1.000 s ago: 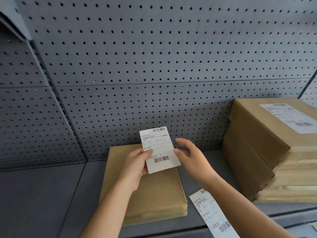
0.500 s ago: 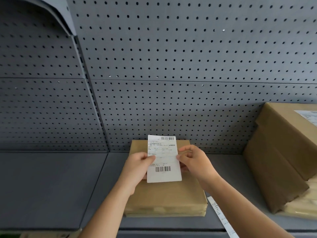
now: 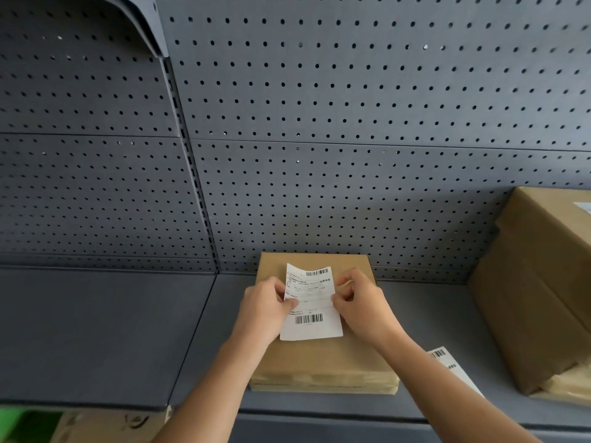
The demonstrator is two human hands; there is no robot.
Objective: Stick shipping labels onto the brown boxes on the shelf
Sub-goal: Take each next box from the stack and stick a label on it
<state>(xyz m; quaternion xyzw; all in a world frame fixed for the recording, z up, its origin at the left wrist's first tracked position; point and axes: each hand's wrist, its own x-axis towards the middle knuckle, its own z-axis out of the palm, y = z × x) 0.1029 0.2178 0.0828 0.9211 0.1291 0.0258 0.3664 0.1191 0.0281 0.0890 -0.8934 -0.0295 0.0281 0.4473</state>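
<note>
A flat brown box (image 3: 323,356) lay on the grey shelf (image 3: 96,330), its far edge against the perforated back panel (image 3: 319,123). Taking this box as the reference, a white shipping label (image 3: 311,303) was held above its top face, printed side up, with one barcode near the label's far edge and another near its close edge. The far left corner of the label curled upward; whether any part of the label touched the box could not be told. The left hand (image 3: 267,310) gripped the label's left edge, thumb on top and fingers closed beneath it. The right hand (image 3: 361,303) gripped the right edge in the same manner, thumb and fingers pinched shut on the paper. Both forearms reached in from the near side, crossing the box's front corners. To the right of the box, a second label (image 3: 447,366) lay flat on the shelf, partly hidden by the right forearm. Further right, well apart from the box, stood a stack of brown boxes (image 3: 537,292), the uppermost tilted and bearing a white label at the frame edge. To the left of the box the shelf was divided by an upright slotted post (image 3: 192,174).
</note>
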